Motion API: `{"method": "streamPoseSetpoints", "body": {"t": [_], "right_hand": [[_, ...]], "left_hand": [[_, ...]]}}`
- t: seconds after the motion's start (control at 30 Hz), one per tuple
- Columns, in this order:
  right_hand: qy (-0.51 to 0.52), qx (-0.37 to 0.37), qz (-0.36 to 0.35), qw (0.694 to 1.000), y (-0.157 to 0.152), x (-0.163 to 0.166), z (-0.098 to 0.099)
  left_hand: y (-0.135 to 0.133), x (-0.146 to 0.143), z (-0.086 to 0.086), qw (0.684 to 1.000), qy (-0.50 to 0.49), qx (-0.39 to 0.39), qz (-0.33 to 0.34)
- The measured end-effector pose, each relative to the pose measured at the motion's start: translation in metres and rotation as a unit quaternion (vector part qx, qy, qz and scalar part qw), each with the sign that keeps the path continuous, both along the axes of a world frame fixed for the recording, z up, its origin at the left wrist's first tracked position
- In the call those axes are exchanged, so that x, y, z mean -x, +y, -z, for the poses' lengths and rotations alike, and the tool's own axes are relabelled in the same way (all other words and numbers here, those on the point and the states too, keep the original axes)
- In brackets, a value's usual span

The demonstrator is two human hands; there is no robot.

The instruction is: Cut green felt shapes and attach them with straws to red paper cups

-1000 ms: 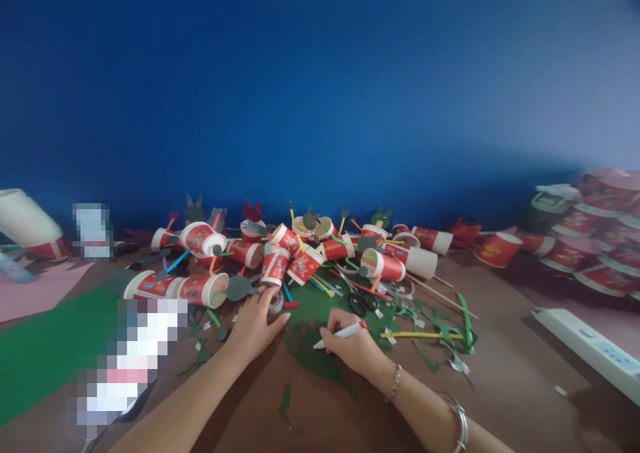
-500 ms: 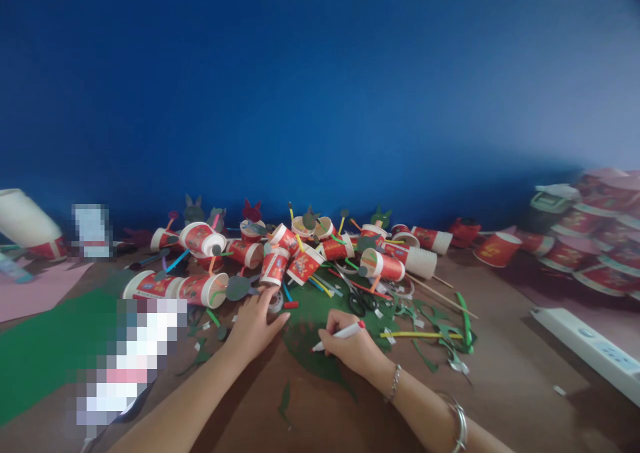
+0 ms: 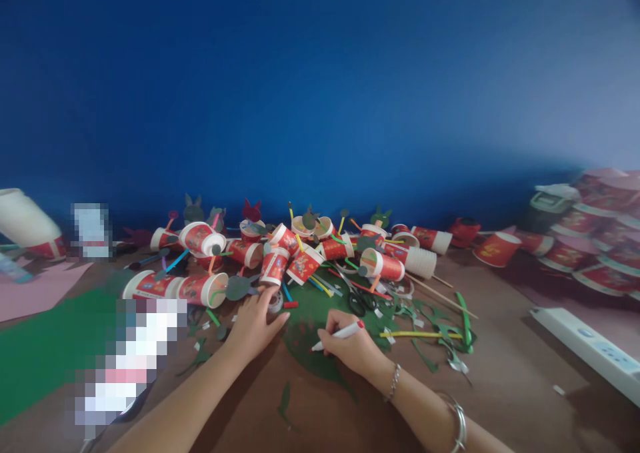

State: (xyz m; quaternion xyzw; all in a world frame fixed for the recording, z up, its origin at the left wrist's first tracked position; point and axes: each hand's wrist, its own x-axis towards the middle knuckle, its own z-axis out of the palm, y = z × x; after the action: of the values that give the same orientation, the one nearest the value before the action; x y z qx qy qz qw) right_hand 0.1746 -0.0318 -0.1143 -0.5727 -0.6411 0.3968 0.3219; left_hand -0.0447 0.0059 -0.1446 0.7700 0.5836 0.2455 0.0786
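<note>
A white marker [image 3: 341, 336] with a red end is held between the thumb and fingers of my right hand [image 3: 350, 343]. Its tip points down at a dark green piece of paper [image 3: 313, 363] with a curved edge, lying flat on the table. My left hand [image 3: 255, 325] rests with fingers apart beside the green paper. A roll of tape [image 3: 276, 302] sits right by its fingers; whether they touch it I cannot tell. Just beyond my left fingertips stands a tilted red paper cup [image 3: 274, 266]. Between the hands lies a small red marker cap [image 3: 291, 304].
Several red paper cups [image 3: 383, 264] with straws and paper animal heads are piled along the blue wall [image 3: 320, 106]. Black scissors [image 3: 357, 302] and green paper scraps [image 3: 445, 333] lie right of centre. A white power strip [image 3: 590, 350] is at right, a large green sheet [image 3: 50, 353] at left.
</note>
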Motion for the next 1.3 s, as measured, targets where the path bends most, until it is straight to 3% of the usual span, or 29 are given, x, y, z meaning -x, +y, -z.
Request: {"method": "streamPoseSetpoints", "body": {"t": [0.2, 0.33, 0.73, 1.13, 1.3], "right_hand": [[0.040, 0.013, 0.008, 0.999, 0.003, -0.001, 0.003], [0.102, 0.042, 0.054, 0.992, 0.009, -0.008, 0.005], [0.030, 0.025, 0.039, 0.998, 0.010, -0.013, 0.005], [0.062, 0.043, 0.038, 0.996, 0.010, -0.014, 0.007], [0.029, 0.022, 0.040, 0.999, 0.010, -0.013, 0.006]], "left_hand": [[0.000, 0.000, -0.001, 1.000, 0.008, 0.013, 0.001], [0.001, 0.000, 0.001, 1.000, 0.005, 0.010, 0.002], [-0.001, 0.000, -0.002, 1.000, 0.010, -0.001, 0.001], [0.000, -0.001, -0.002, 1.000, 0.009, -0.003, 0.001], [-0.001, -0.001, -0.002, 1.000, 0.012, 0.000, -0.001]]}}
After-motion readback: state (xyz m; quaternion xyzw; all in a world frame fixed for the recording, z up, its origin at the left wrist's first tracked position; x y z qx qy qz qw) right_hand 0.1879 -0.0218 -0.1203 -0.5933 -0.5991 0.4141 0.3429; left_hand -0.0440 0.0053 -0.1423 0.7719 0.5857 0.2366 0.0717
